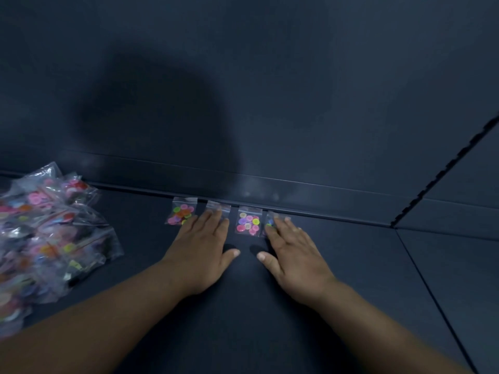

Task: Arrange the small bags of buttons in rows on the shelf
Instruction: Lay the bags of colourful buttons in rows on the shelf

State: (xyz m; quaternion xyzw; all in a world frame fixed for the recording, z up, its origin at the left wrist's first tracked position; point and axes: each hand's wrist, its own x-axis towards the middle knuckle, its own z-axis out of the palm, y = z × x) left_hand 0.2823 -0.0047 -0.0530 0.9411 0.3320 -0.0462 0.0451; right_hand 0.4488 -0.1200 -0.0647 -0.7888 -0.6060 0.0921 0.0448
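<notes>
Several small clear bags of coloured buttons lie in a row along the back edge of the dark shelf. The leftmost bag and the third bag are in plain sight. My left hand lies flat, fingers spread, its fingertips resting on the second bag, which it mostly hides. My right hand is also flat, its fingertips pressing on the fourth bag. Neither hand grips a bag.
A loose heap of many more button bags lies at the left of the shelf. The dark back wall rises just behind the row. A seam between shelf panels runs at the right.
</notes>
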